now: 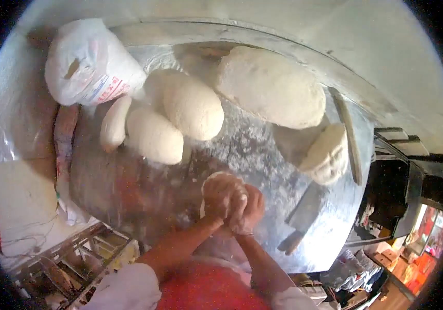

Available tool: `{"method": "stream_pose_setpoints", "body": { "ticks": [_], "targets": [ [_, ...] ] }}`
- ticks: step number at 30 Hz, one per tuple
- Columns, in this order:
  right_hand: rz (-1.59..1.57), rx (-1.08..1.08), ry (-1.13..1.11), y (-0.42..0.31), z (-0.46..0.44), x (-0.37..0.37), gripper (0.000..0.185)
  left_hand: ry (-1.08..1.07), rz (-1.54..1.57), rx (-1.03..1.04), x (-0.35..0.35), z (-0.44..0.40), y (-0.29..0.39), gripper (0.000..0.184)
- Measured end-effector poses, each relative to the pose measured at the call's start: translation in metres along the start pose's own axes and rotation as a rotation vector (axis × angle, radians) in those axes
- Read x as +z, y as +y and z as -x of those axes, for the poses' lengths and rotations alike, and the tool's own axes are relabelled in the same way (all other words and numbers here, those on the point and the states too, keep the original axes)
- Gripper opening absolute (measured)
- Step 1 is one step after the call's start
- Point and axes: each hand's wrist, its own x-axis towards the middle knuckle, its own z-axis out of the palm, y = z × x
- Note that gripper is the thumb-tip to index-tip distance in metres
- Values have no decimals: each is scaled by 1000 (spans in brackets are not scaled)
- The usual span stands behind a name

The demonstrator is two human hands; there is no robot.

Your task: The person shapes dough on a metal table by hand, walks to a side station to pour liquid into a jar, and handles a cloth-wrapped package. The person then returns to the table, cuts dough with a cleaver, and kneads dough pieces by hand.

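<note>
Low at the middle of the metal worktop (133,206), my left hand (219,195) presses on a small piece of dough (203,208), whose pale edge shows at its left side. Close against it, my right hand (248,211) has curled fingers and bears on the same piece. Most of this dough is hidden under both hands. Beyond them lie a thin dough piece (115,124), a rounded dough loaf (155,137), a longer loaf (194,107) and a big dough slab (273,88). A cut dough chunk (327,155) sits at the right.
A wide-bladed knife (308,206) with a wooden handle lies right of my hands. Along the right edge rests a wooden stick (348,135). A printed white plastic sack (89,64) stands at the back left. Flour dusts the middle. Shelving (76,263) stands below left.
</note>
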Motion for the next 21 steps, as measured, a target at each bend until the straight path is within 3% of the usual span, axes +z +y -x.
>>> {"method": "stream_pose_setpoints", "body": {
  "ticks": [4,8,9,11,12,14,15,16,17,19,20,21],
  "targets": [
    [9,165,33,6,-68,14,35,-53,-165,117,-1,-76,3,23],
    [75,89,65,17,-103,23,35,5,-111,135,32,-96,-28,19],
    [114,87,46,27,-106,27,35,80,37,95,36,-100,-23,23],
    [251,99,18,28,-106,26,34,119,-109,174,31,-107,-20,28],
    [229,76,47,22,-102,22,32,115,-138,188,47,-104,-32,40],
    [95,-82,23,24,-79,7,33,-638,94,-203,-22,-127,2,44],
    [102,-72,28,15,-57,-9,33,-605,135,-125,5,-115,-42,52],
    [139,-219,-74,-2,-30,-33,38,-569,176,-48,37,-101,-82,64],
    [175,-367,-180,-18,-6,-53,44,-429,379,-24,-2,-86,-43,53],
    [262,-330,-271,-42,39,-76,47,-409,-2,784,-119,-64,25,37],
    [298,-363,-222,-38,59,-75,60,-1153,-202,311,-132,-70,74,34],
    [416,-403,-253,-46,66,-74,61,-283,146,526,-82,22,3,56]
  ]
}}
